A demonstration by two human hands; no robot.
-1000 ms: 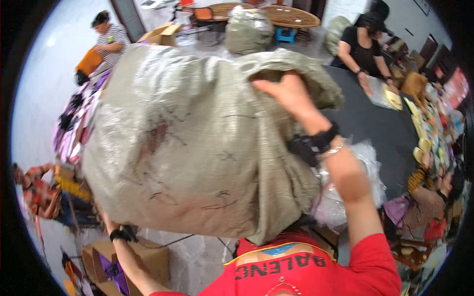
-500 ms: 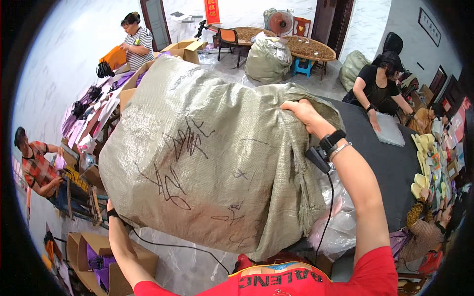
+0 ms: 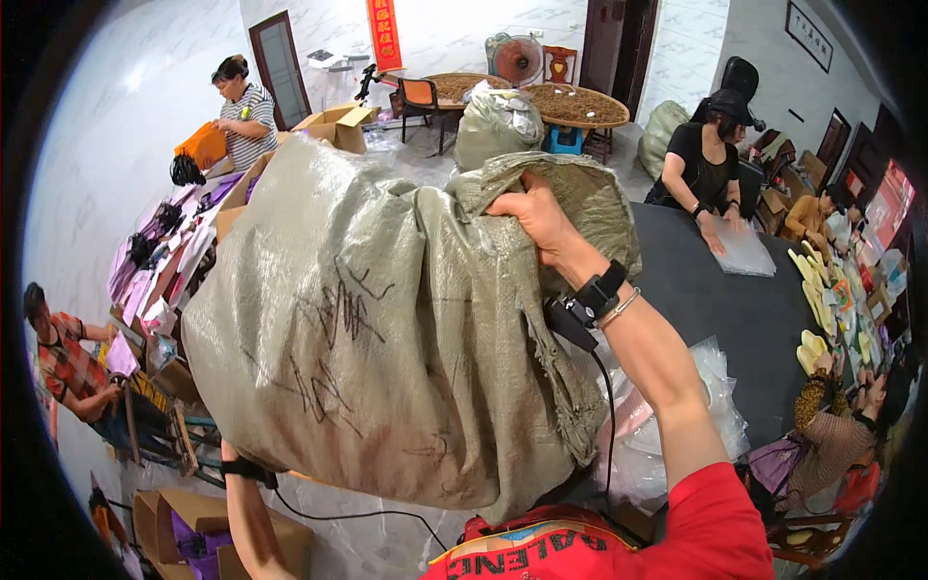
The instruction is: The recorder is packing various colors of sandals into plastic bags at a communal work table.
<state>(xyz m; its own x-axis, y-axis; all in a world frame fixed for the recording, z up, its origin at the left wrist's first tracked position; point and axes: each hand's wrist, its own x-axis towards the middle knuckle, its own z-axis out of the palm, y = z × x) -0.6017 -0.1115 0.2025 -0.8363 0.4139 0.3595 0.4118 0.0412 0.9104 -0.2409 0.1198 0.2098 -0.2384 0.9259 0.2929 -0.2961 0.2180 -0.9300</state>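
Gripping the bulky grey-green sack [image 3: 338, 329] at its loose, folded end, the right hand [image 3: 541, 220] is clamping the fabric between thumb and fingers at two o'clock from the sack's middle. The left hand [image 3: 229, 451] is mostly hiding under the sack at eight o'clock, so its grip cannot be told. The sack itself is filling the centre, hanging before the red shirt [image 3: 715, 522]. Lifting seems done, since both arms are apparently bearing it; setting it down is still remaining. Its contents are not showing, so whether any filling or emptying is done cannot be told. Clear plastic bags [image 3: 667, 425] are lying at four o'clock, the dark table [image 3: 691, 280] stretching toward three.
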